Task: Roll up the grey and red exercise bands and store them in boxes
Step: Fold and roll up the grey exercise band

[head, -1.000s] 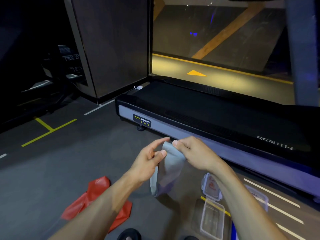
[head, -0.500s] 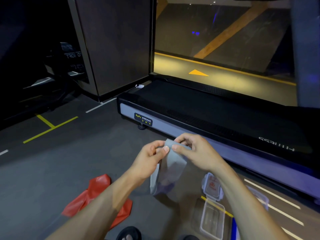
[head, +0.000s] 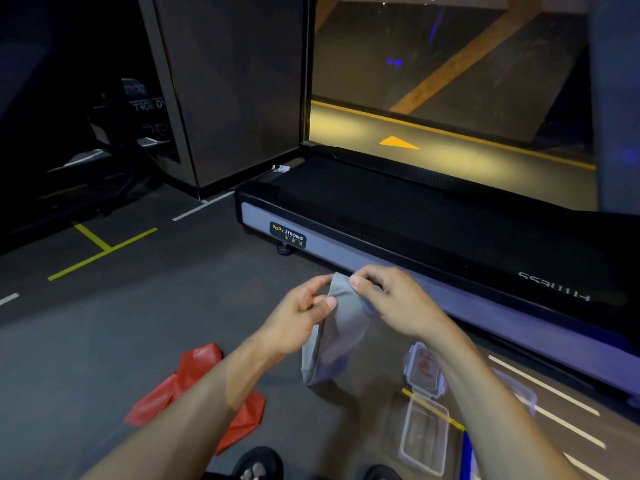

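Left hand (head: 298,317) and right hand (head: 391,299) both pinching top edge of grey band (head: 337,336), held mid-air so I can start roll. Red band (head: 194,386) crumpled on floor, left. Open box (head: 424,433) and lid (head: 424,370) below right, ready for storing.

Both arms reach up from the bottom of the frame and meet near the middle. The left hand (head: 298,315) and the right hand (head: 394,299) each pinch the grey band (head: 341,327) with curled fingers.
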